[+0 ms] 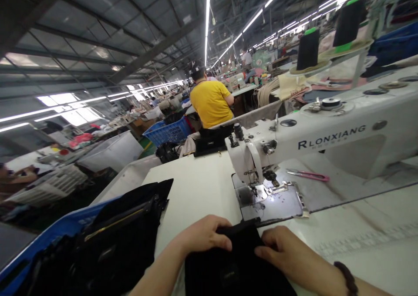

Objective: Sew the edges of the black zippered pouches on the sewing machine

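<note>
A black fabric piece (240, 261) with a small label lies at the front of the sewing table, and both hands grip its upper part. My left hand (207, 235) pinches the left side, thumb on top and fingers hidden behind the cloth. On the right edge, my right hand (282, 248) is closed with thumb and fingers on the fabric. Just beyond the cloth's top edge stands the white sewing machine (326, 135), its needle area lit over a metal plate (284, 204). Pink-handled thread snips (308, 175) rest on the machine bed behind the plate.
At the left, black bags with gold zippers (114, 230) fill a blue crate (65, 226). Another black piece (214, 141) lies at the table's far edge. Black thread cones (308, 50) stand at upper right. A person in a yellow shirt (210, 102) sits ahead, beside a blue basket (170, 130).
</note>
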{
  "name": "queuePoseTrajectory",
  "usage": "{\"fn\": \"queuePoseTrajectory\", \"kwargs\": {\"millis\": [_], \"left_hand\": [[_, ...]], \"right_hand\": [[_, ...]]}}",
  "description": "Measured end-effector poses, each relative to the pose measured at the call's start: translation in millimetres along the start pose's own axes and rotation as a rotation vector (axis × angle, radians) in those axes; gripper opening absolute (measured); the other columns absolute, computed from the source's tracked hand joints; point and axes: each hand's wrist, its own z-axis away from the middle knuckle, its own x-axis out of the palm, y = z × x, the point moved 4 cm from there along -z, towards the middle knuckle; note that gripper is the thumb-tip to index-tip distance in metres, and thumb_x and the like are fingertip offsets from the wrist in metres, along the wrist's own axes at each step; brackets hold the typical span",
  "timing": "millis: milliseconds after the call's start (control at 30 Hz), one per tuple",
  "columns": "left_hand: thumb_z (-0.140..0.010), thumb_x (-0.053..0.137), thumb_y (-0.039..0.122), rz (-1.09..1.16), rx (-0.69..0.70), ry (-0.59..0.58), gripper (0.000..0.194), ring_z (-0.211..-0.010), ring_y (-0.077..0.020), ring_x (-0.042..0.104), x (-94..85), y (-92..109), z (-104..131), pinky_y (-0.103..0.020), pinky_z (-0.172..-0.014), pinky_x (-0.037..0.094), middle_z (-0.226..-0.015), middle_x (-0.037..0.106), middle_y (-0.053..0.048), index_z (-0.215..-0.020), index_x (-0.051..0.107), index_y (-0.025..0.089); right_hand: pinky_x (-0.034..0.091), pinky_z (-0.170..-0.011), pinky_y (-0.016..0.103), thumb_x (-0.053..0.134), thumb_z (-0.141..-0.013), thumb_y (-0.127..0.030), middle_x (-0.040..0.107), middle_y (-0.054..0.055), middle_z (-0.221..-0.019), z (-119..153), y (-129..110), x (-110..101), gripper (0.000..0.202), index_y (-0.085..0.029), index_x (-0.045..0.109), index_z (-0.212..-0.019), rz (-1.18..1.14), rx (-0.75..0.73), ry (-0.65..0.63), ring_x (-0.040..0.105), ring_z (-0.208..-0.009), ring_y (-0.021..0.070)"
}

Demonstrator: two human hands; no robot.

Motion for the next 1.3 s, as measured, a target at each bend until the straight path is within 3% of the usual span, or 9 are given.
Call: {"fn": "queuePoseTrajectory", "kwargs": {"millis": [100,233,367,467,567,833,967,1200,1300], "left_hand": [[-0.076,0.057,0.040,0.033,0.147,0.031,0.036,-0.083,-0.0189,0.056,-2.5,12,-19,-0.025,-0.076,0.040,-0.089,0.066,-0.002,-0.100,0.067,0.016],[-0.078,0.051,0.043,0.093,0.084,0.148,0.034,-0.070,-0.0167,0.053,-7.1,14,-31,-0.026,-0.069,0.040,-0.070,0.061,-0.001,-0.080,0.067,0.013],[-0.069,0.061,0.048,0.209,0.097,0.116,0.042,-0.073,-0.0163,0.053,-6.5,15,-31,-0.025,-0.068,0.040,-0.075,0.060,-0.001,-0.092,0.066,0.013],[-0.057,0.073,0.040,0.229,0.091,0.073,0.048,-0.071,-0.0165,0.053,-3.4,20,-27,-0.025,-0.066,0.040,-0.073,0.059,-0.001,-0.096,0.065,0.012],[-0.067,0.066,0.038,0.124,0.086,0.145,0.040,-0.069,-0.0164,0.052,-5.0,27,-22,-0.026,-0.066,0.040,-0.073,0.059,-0.002,-0.097,0.066,0.011],[-0.079,0.053,0.038,-0.019,0.187,0.131,0.039,-0.074,-0.0184,0.056,-3.0,38,-16,-0.027,-0.068,0.042,-0.080,0.063,-0.005,-0.104,0.065,0.011],[-0.075,0.060,0.045,-0.110,0.239,0.089,0.046,-0.079,-0.0198,0.057,0.4,42,-13,-0.026,-0.069,0.043,-0.091,0.063,-0.006,-0.109,0.063,0.013],[-0.079,0.061,0.043,-0.274,0.363,0.188,0.038,-0.080,-0.0199,0.057,3.8,56,-3,-0.026,-0.071,0.042,-0.091,0.064,-0.005,-0.106,0.063,0.016],[-0.080,0.060,0.034,-0.168,0.321,0.250,0.023,-0.077,-0.0184,0.059,-0.1,54,-5,-0.024,-0.070,0.042,-0.085,0.066,-0.002,-0.094,0.067,0.017]], "right_hand": [[0.025,-0.049,0.026,0.054,-0.074,-0.031,0.040,-0.003,-0.055,-1,-5,-5,0.027,-0.020,0.037,-0.055,0.014,-0.027,0.025,0.037,-0.053,0.0121],[0.034,-0.053,0.026,0.046,-0.081,-0.047,0.046,-0.001,-0.063,5,-6,-14,0.034,-0.020,0.041,-0.061,-0.076,-0.051,-0.082,0.045,-0.057,0.0135],[0.038,-0.048,0.026,0.041,-0.080,-0.061,0.043,-0.003,-0.053,10,6,-13,0.043,-0.021,0.041,-0.064,-0.171,0.007,-0.198,0.049,-0.050,0.0144],[0.034,-0.046,0.025,0.045,-0.079,-0.058,0.041,-0.003,-0.051,9,12,-11,0.041,-0.021,0.040,-0.062,-0.160,0.030,-0.156,0.046,-0.048,0.0135],[0.031,-0.046,0.025,0.046,-0.080,-0.055,0.039,-0.004,-0.051,8,11,-11,0.040,-0.021,0.039,-0.060,-0.133,0.031,-0.108,0.042,-0.048,0.0125],[0.019,-0.045,0.027,0.045,-0.079,-0.059,0.027,-0.006,-0.050,4,12,-15,0.047,-0.022,0.032,-0.054,-0.081,0.031,-0.077,0.025,-0.048,0.0104],[0.017,-0.045,0.027,0.043,-0.079,-0.063,0.024,-0.006,-0.050,3,14,-16,0.051,-0.022,0.029,-0.052,-0.067,0.036,-0.065,0.021,-0.048,0.0103],[0.017,-0.044,0.028,0.041,-0.078,-0.066,0.024,-0.005,-0.048,5,9,-18,0.052,-0.023,0.029,-0.051,-0.069,0.052,-0.067,0.021,-0.047,0.0105],[0.019,-0.045,0.028,0.043,-0.078,-0.063,0.027,-0.005,-0.049,9,4,-20,0.050,-0.022,0.030,-0.052,-0.056,0.053,-0.061,0.024,-0.047,0.0110]]}}
